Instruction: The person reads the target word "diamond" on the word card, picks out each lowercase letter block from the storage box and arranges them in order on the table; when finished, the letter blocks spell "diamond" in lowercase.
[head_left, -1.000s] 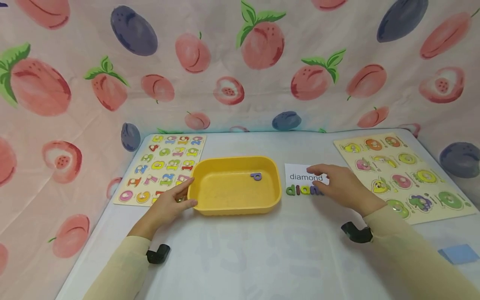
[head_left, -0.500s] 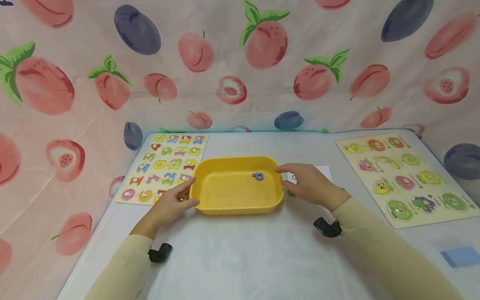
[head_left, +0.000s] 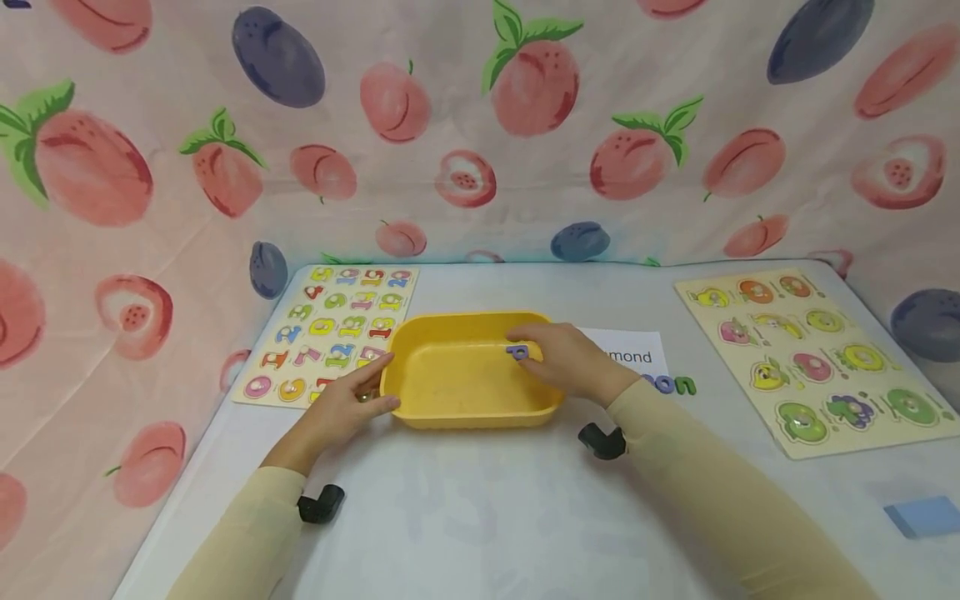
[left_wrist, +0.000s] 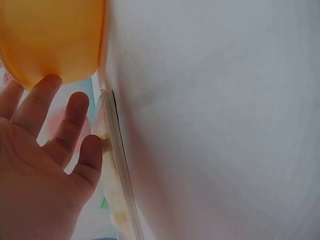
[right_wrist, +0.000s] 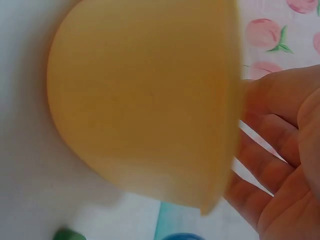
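Observation:
A yellow plastic tub stands mid-table. At its left end, the fingertips and thumb of my left hand rest against the rim; the left wrist view shows these fingers mostly straight against the outer wall. My right hand reaches over the right rim into the tub. Its thumb and index finger lie on either side of a purple letter, with no clear grip on it. Under the right forearm, a white card shows "mond". Below the card are a blue letter o and a green letter n; other letters are hidden.
A number puzzle board lies left of the tub, partly behind the left hand. To the right lies a fruit puzzle board. A blue block sits near the right edge. Fruit-patterned cloth rises behind the table.
My right hand has moved left from the card, over the tub's right rim, to the purple letter. The letters by the card show again. The left hand stays at the tub.

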